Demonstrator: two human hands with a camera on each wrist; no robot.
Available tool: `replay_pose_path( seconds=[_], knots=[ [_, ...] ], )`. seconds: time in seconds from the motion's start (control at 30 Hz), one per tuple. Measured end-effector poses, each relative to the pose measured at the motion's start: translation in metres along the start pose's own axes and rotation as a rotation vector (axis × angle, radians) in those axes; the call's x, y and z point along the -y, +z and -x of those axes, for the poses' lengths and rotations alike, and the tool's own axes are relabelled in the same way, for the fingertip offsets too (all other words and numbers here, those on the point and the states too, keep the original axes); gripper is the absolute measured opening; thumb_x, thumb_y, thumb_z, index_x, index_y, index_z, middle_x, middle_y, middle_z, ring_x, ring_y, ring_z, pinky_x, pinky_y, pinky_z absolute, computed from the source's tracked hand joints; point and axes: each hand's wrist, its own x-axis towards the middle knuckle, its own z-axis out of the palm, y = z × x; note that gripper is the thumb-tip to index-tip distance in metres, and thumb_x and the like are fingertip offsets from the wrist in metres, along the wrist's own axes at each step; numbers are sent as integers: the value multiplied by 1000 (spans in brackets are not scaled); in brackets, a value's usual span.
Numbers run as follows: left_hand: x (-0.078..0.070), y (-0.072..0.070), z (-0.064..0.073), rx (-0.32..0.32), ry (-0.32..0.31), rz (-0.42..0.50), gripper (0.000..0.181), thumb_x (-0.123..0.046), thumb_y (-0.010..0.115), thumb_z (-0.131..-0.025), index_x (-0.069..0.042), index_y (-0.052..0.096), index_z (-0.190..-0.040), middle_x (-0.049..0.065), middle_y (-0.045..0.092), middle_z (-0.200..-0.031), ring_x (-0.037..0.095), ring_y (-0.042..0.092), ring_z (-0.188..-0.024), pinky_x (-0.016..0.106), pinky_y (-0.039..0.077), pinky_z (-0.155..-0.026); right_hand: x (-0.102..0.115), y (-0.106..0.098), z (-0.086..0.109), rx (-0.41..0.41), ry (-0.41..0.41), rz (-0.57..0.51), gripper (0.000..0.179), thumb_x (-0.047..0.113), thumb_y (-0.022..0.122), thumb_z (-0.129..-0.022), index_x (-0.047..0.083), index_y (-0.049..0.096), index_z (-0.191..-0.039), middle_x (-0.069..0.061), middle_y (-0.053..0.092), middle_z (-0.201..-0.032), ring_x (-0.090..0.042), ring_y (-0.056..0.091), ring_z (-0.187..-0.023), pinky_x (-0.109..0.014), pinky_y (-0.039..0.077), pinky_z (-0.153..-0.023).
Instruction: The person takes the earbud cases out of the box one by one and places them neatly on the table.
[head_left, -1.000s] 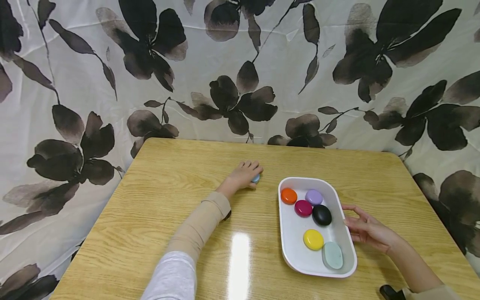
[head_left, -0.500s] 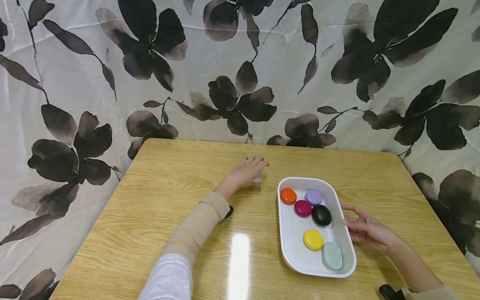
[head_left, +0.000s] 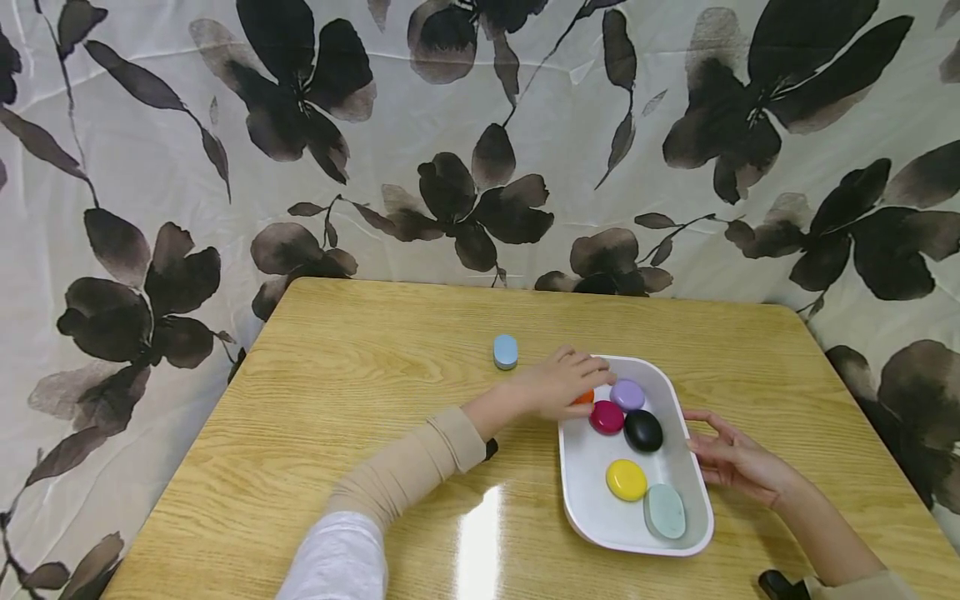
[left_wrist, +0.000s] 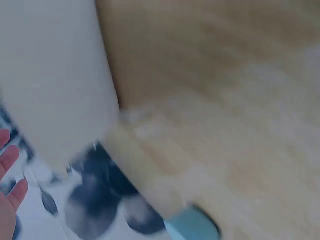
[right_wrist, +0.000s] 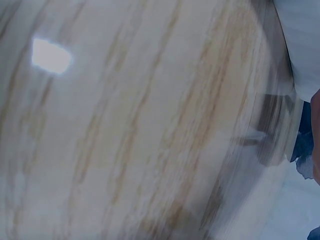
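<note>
In the head view a white tray (head_left: 585, 508) stands on the table, holding several smooth, stone-like pieces. My left hand (head_left: 562, 385) is over its left rim with fingers extended, partly covering an orange piece (head_left: 583, 397). A crimson piece (head_left: 607, 417) and a lilac piece (head_left: 627, 395) lie close to its fingertips. On the table behind that hand sits a light blue oval piece (head_left: 506, 352), apart from it; the left wrist view also shows this blue piece (left_wrist: 192, 224). Against the tray's right side rests my right hand (head_left: 738, 458), its fingers loosely extended.
Also in the tray are a black piece (head_left: 643, 431), a yellow piece (head_left: 626, 480) and a pale green piece (head_left: 664, 511). The wooden table (head_left: 360, 358) ends at the back before a floral cloth (head_left: 420, 108). Glare marks the table's front.
My left hand has left the blue piece, which stays on the table, and moved right and nearer to reach over the tray's left rim. The right hand and tray look unmoved.
</note>
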Motion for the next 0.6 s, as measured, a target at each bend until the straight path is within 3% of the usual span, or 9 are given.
replay_pose_path(
  seconds=[0.3,0.6],
  knots=[
    [-49,16,-8,131,155,-165,52,-48,39,-92,-31,29,-140,-10,28,-142,9,26,-127,32,19,-105,2,0,0,-15,15,30,43,0,28,-98,31,41,-126,1,58,-117,-16,57,-107,-39,47,-87],
    [-76,29,-13,259,175,-248,53,-54,37,-90,-44,22,-140,-15,21,-145,5,24,-126,25,20,-99,3,0,-1,-12,19,28,44,0,27,-98,31,41,-126,0,58,-118,-17,57,-107,-39,47,-86]
  ],
)
